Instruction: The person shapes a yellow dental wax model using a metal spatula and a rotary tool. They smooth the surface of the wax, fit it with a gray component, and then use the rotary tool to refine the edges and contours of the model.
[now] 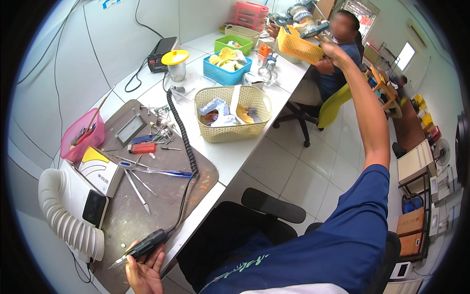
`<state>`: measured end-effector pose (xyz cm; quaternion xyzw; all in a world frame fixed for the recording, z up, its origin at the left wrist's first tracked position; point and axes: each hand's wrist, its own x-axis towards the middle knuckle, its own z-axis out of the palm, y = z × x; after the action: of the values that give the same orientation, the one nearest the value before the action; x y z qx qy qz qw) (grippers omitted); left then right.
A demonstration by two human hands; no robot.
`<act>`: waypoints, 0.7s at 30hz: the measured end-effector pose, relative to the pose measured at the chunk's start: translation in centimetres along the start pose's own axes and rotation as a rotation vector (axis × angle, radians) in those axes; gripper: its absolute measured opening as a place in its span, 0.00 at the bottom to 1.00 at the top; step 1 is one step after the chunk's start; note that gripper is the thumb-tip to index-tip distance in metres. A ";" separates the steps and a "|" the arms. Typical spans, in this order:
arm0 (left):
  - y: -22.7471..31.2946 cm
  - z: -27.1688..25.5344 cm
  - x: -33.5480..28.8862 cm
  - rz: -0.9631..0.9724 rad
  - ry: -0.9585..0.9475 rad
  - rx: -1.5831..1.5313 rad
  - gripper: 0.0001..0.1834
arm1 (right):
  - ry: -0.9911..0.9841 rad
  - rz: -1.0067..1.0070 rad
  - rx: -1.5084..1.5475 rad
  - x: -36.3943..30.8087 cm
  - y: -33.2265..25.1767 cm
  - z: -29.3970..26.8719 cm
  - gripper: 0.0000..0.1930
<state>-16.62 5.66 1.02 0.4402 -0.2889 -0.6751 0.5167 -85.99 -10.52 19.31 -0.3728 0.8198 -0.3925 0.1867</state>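
Low in the view, my left hand (147,278) holds a black rotary handpiece (151,243), its thin metal tip pointing left over the brown work mat (203,169). A coiled black cord (183,132) runs from the handpiece up the table. My right arm stretches far out to the upper right. My right hand (333,53) grips the edge of an orange-yellow basket (299,49), raised beside a seated person. Dental casts and blue-grey pieces (306,24) are heaped in this basket. Part of my right hand's grip is hidden.
A beige basket (232,132) with casts stands mid-table, a blue basket (227,73) behind it. Burs (159,130), a red lighter (142,148) and carving tools (137,191) lie on the mat. A white ribbed hose (58,210) is at left. A co-worker (335,73) sits beyond the table.
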 end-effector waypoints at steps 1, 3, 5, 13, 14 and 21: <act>0.0 0.0 0.0 -0.002 0.004 0.002 0.28 | 0.007 0.047 0.012 0.0 1.0 -0.1 0.22; 0.0 -0.2 0.1 -0.002 0.010 0.002 0.28 | 0.008 0.076 0.052 0.3 3.0 -0.4 0.22; -0.4 -1.1 0.3 -0.012 0.000 -0.004 0.28 | 0.024 0.068 0.065 0.3 4.9 -0.3 0.22; -0.6 -1.3 0.5 -0.032 0.053 -0.003 0.28 | 0.095 0.065 0.136 3.4 12.4 2.1 0.22; -0.7 -1.5 0.7 -0.029 0.054 -0.013 0.28 | 0.077 0.089 0.155 4.0 12.6 2.5 0.22; -0.9 -2.0 0.8 -0.031 0.086 -0.053 0.27 | 0.089 0.133 0.166 7.0 14.9 5.0 0.20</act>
<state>-15.32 5.32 -0.86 0.4595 -0.2414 -0.6708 0.5298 -94.48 -12.18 4.39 -0.2828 0.8150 -0.4619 0.2060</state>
